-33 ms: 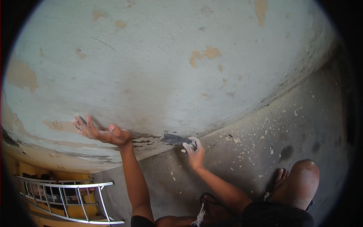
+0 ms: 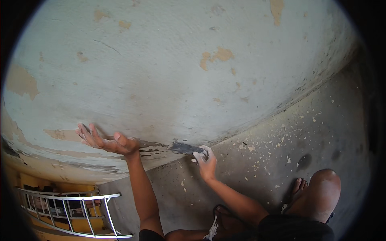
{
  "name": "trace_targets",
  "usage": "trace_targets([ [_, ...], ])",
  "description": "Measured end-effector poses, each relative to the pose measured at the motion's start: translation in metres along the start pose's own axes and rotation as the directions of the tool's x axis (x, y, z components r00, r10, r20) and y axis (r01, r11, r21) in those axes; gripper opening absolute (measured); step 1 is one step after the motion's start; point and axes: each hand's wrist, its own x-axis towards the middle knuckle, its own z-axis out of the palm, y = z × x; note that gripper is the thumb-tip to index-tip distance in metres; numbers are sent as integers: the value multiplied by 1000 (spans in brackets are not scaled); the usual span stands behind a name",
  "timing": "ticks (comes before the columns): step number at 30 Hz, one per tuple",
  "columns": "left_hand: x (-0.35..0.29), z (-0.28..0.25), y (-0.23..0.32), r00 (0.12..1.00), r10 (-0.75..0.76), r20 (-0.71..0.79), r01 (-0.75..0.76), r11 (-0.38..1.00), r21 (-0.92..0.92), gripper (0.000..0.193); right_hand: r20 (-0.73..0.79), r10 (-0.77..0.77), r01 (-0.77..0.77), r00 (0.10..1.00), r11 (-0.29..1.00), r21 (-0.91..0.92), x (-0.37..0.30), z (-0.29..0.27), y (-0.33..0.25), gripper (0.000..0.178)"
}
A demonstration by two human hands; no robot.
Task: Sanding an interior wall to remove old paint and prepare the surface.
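My left hand (image 2: 107, 140) rests against the pale, peeling wall (image 2: 161, 72) near its base, palm turned up and fingers spread, holding nothing. To its right, my right hand (image 2: 207, 162) pinches one end of a dark grey flat strip (image 2: 183, 147) between dusty, whitened fingertips. The strip lies nearly level, its free end pointing left against the bottom of the wall, where the paint is flaked and dark. Whether it is a scraper blade or folded sandpaper I cannot tell.
A metal ladder (image 2: 72, 197) lies at the lower left, by a yellow surface (image 2: 30, 179). Paint flakes are scattered over the grey concrete floor (image 2: 261, 172). My bent knee (image 2: 321, 184) and foot (image 2: 298, 186) are at the lower right. The wall meets the floor along a curving edge.
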Motion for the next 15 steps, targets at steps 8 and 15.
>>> trace_targets([
  [8,-2,4,-3,999,44,-8,-44,999,3,57,42,-20,17,999,997,76,9,-9,-3,33],
  [15,-1,7,4,1000,8,-16,-8,1000,-22,57,65,-42,39,997,999,34,3,-3,-17,34],
])
